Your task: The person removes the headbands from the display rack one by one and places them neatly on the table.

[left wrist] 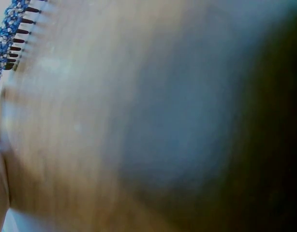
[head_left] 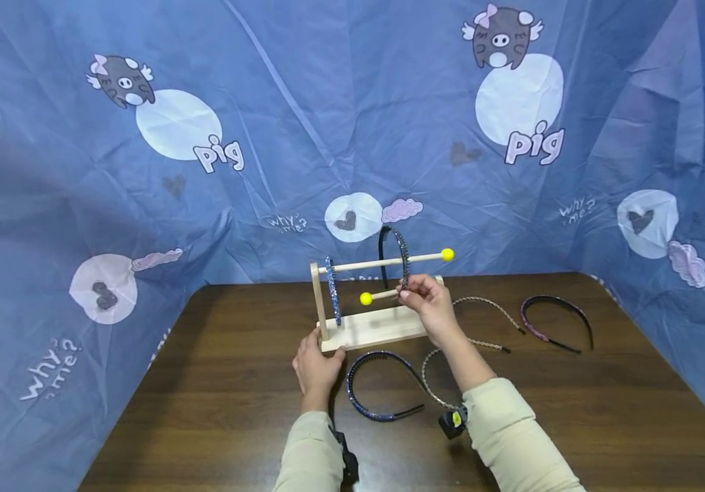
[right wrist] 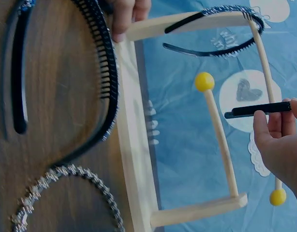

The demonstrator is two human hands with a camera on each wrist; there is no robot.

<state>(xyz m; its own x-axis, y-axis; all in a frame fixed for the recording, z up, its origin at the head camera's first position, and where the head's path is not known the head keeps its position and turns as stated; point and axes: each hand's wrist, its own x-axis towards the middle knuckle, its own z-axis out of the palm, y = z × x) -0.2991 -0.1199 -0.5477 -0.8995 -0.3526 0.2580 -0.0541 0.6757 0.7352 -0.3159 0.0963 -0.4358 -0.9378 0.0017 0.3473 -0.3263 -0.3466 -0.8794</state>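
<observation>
A wooden headband stand (head_left: 370,329) has two rods at different heights, each tipped with a yellow ball. My left hand (head_left: 317,367) grips the left end of its base. Between thumb and fingers, my right hand (head_left: 435,311) pinches one end of a dark, glittery headband (head_left: 405,256), which arches over the upper rod. In the right wrist view, that headband's black ends (right wrist: 259,109) show at the fingers. A blue glitter headband (head_left: 333,294) hangs on the upper rod near the left post. The left wrist view is mostly blurred, with part of the blue headband (left wrist: 8,38) at its edge.
On the brown table (head_left: 235,396), a blue-purple headband (head_left: 352,389) lies in front of the stand. A braided silvery headband (head_left: 426,376) lies partly under my right forearm. Farther right is a pink-purple headband (head_left: 558,298). A blue printed cloth (head_left: 303,137) hangs behind the table.
</observation>
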